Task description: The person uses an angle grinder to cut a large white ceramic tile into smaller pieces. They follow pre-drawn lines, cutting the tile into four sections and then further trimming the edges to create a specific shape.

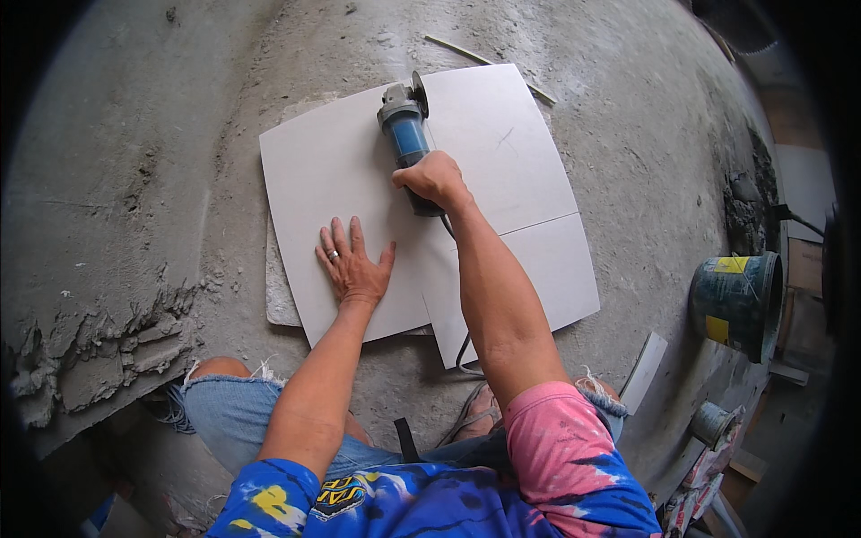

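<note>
Right hand (437, 179) closes its grip around blue angle grinder (408, 134); left hand (352, 265) lies flat, fingers spread, on white tile (502, 152).

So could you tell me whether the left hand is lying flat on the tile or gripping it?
Flat: the left hand rests palm down, fingers spread, on the pale tile.

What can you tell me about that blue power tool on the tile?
The grinder is a small angle grinder: blue barrel body, grey metal head, and a dark round disc with a guard at the far end. It lies along the pale tile, its disc at the tile's far edge. The right hand wraps its rear grip. A dark cord trails back toward the person. Whether the disc spins cannot be told.
</note>
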Motion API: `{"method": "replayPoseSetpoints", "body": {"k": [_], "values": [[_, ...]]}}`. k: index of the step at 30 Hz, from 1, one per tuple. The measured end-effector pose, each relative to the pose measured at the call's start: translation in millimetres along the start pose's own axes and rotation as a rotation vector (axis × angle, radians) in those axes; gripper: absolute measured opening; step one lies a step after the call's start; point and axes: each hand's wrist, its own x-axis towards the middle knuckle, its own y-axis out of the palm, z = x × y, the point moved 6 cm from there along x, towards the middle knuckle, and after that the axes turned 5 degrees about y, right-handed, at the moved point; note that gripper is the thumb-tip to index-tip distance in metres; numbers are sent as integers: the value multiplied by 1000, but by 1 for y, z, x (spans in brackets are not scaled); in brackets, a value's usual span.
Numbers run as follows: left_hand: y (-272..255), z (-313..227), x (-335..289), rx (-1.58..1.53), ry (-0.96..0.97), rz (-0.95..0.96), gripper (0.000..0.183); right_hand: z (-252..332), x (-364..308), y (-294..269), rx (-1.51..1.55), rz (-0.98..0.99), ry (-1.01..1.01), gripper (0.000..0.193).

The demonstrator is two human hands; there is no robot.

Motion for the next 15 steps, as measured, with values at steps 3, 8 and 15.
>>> {"method": "replayPoseSetpoints", "body": {"k": [3, 8, 15], "values": [[-1, -2, 1, -9, 3, 0, 88, -3, 3, 1, -5, 0, -3, 52], [-1, -2, 0, -11, 0, -8, 88, -1, -2, 0, -8, -2, -15, 52], [-2, -2, 1, -6, -17, 19, 88, -7, -6, 2, 10, 3, -3, 52]]}}
